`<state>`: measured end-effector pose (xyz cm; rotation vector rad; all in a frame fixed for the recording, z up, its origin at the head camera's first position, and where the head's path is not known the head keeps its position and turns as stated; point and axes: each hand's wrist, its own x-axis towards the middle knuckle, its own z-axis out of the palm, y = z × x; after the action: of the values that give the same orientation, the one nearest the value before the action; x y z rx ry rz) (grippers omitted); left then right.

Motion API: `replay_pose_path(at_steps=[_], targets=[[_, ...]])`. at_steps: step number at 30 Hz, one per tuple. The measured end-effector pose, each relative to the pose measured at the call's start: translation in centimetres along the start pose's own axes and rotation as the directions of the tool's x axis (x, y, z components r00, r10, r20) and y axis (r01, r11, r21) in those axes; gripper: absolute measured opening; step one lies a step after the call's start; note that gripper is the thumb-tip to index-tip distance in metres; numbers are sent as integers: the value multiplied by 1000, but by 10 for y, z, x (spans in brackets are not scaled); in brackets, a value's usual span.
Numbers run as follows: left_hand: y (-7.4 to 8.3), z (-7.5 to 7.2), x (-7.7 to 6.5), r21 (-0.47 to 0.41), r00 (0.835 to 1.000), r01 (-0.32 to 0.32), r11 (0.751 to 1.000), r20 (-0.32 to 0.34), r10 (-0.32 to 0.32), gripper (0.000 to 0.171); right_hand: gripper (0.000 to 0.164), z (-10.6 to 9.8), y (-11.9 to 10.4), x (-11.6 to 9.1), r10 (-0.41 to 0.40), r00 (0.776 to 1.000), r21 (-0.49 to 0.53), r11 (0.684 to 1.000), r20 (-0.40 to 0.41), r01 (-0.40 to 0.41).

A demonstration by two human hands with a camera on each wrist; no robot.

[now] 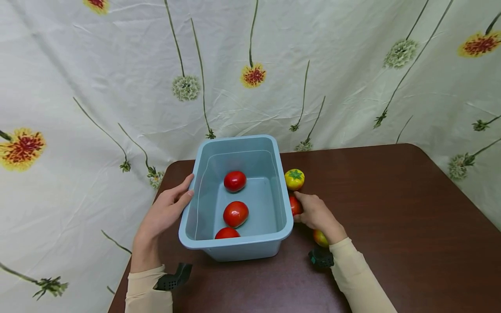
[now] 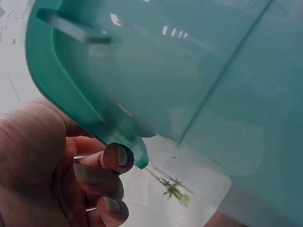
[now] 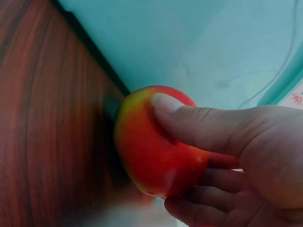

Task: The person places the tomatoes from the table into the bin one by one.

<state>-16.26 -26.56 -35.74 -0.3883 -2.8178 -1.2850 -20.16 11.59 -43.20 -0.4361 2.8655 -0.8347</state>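
Observation:
A light blue plastic bin [image 1: 239, 240] stands on the table, with several red tomato-like fruits inside, among them one at the back [image 1: 235, 181] and one in the middle [image 1: 235, 214]. My left hand [image 1: 166, 211] grips the bin's left rim, its fingers curled under the edge in the left wrist view. Beside the bin's right wall, my right hand [image 1: 315, 213] holds a red-and-yellow fruit [image 3: 161, 142] low by the tabletop, thumb on one side and fingers on the other. Just behind that hand sits a yellow fruit with a green top [image 1: 294, 179].
Another yellowish fruit [image 1: 321, 238] lies under the right wrist, partly covered by it. The dark brown table [image 1: 391, 208] extends far to the right. A white flower-patterned cloth [image 1: 137, 87] hangs behind and along the left side.

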Motion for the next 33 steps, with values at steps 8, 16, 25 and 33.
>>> replay_pose_path(at_steps=[8, 16, 25, 33], targets=[[2, 0, 0, -6, 1000, -14, 1000, -1, 14, 55, 76, -6, 1, 0, 17, 1000, 21, 1000, -17, -17], [-1, 1, 1, -9, 1000, 0, 1000, 2, 0, 56, 81, -22, 4, -5, 42, 997, 92, 995, -57, -37], [-2, 1, 1, 16, 1000, -3, 1000, -2, 3, 56, 76, -47, 3, -17, 33, 973, 205, 979, -227, 15], [-1, 0, 1, 27, 1000, 9, 1000, 6, -9, 56, 74, -64, -3, -30, 16, 933, 357, 926, -360, 122]])
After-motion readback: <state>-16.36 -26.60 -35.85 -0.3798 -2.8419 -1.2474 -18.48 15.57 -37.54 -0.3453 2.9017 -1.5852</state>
